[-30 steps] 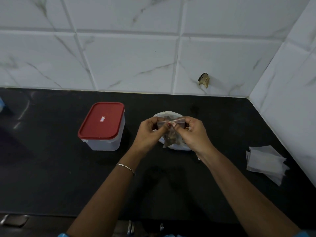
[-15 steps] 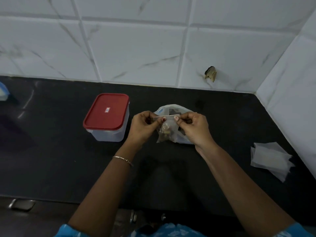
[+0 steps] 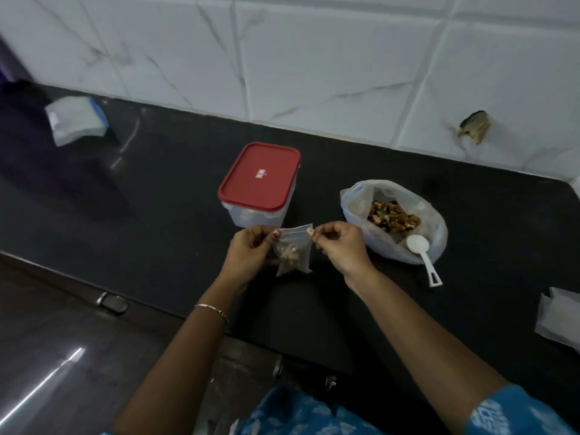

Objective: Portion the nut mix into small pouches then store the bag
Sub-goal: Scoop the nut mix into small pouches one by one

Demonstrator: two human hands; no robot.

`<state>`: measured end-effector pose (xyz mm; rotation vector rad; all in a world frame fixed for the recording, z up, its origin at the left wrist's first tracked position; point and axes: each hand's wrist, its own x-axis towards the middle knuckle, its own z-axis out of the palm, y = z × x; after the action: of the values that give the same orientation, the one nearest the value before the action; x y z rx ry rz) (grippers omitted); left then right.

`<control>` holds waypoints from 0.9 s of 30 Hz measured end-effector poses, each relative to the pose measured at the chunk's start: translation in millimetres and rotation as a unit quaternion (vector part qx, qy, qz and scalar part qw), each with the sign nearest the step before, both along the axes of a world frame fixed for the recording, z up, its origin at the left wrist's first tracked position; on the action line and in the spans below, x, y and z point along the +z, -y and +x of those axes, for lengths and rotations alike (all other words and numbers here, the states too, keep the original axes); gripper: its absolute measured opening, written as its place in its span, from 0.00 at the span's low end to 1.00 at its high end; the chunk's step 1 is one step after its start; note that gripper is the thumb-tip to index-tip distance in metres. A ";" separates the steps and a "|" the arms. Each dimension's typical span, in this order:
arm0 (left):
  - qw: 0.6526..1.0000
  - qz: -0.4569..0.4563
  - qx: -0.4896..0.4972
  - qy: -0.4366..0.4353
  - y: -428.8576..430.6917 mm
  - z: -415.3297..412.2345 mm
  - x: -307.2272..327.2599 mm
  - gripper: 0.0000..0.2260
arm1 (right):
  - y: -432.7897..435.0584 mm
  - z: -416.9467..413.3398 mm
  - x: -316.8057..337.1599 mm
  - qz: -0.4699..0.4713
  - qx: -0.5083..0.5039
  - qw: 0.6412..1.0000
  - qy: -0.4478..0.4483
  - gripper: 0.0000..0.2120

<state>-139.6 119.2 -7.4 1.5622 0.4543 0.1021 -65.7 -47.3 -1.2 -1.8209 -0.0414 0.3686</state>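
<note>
A small clear pouch (image 3: 294,254) with a few nuts in it hangs above the black counter. My left hand (image 3: 251,249) pinches its top left corner and my right hand (image 3: 340,243) pinches its top right corner. To the right sits the open plastic bag of nut mix (image 3: 394,219), with a white plastic spoon (image 3: 422,251) resting on its front edge, handle pointing toward me.
A clear container with a red lid (image 3: 259,183) stands just behind my left hand. A stack of empty pouches (image 3: 560,315) lies at the right edge. A white and blue packet (image 3: 77,119) lies far left by the tiled wall. The counter's front edge (image 3: 125,304) runs below my arms.
The view has swung left, and the pouch and both hands now sit left of the nut bag instead of in front of it. The bag's nuts and the spoon are now exposed.
</note>
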 end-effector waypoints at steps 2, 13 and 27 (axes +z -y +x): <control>0.999 0.019 0.037 -0.005 -12.9 -2.6 -6.1 0.05 | -10.8 -0.3 -8.6 0.002 0.024 1.000 -0.015 0.04; 0.995 0.016 0.101 -0.014 -36.0 -5.3 -27.5 0.12 | -35.2 -0.7 -38.2 -0.094 0.138 0.986 0.024 0.20; 0.960 0.202 0.113 0.155 68.2 22.3 -4.0 0.17 | 47.7 0.6 -25.1 -0.039 0.002 0.996 0.077 0.15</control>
<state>-117.3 51.0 -11.4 1.8465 0.3755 0.6412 -65.1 -95.0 -26.4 -1.9236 -0.1386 0.2346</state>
